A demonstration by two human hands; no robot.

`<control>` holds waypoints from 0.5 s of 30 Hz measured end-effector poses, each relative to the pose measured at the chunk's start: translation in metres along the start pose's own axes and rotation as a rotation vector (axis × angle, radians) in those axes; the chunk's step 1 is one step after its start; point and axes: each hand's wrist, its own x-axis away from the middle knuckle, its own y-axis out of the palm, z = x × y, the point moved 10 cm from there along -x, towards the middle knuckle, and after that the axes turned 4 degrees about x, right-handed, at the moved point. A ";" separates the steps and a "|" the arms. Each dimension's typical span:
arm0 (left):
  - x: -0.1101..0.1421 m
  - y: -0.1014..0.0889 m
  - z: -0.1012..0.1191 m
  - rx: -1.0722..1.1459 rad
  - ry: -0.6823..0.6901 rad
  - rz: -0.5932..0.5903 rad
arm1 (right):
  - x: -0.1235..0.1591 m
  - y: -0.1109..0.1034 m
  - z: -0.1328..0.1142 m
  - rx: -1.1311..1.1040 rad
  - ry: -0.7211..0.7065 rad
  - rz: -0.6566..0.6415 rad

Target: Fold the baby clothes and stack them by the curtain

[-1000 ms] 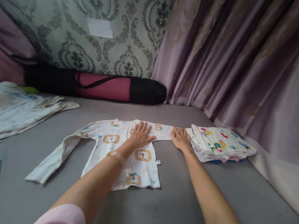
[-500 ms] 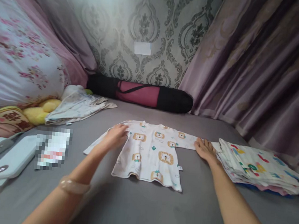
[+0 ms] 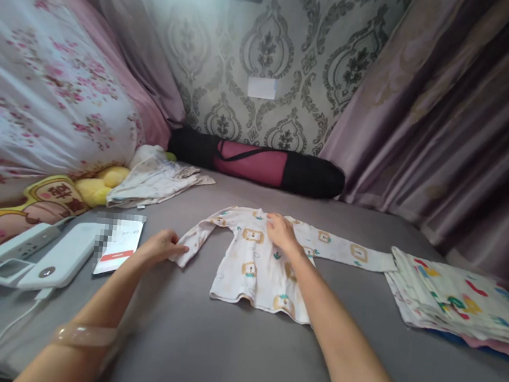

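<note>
A small white long-sleeved shirt with a lion print lies spread out on the grey bed sheet. My left hand pinches the cuff of its left-side sleeve, which bends down from the shoulder. Just below the collar, my right hand rests on the chest with its fingers stretched out over the fabric. The right-side sleeve runs straight out, its cuff meeting the pile of folded clothes.
A phone, a white power bank and a power strip with cables lie at the left. Behind them are a crumpled garment and a plush toy. A black and pink rolled bag lies along the wall.
My right hand has moved left from the right-side sleeve to the shirt's chest. My left hand has slid from the shoulder down to the left-side cuff and taken hold of it. The view has shifted slightly.
</note>
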 end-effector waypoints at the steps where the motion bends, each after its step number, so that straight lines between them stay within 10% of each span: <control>1: -0.004 -0.001 -0.001 0.029 -0.012 -0.027 | -0.003 0.007 -0.011 -0.019 -0.014 -0.016; 9: -0.040 -0.081 0.006 0.391 0.121 0.162 | -0.019 0.036 -0.053 -0.030 -0.067 -0.059; 15: -0.071 -0.107 -0.007 0.332 0.114 0.341 | -0.032 0.051 -0.081 -0.005 -0.103 -0.079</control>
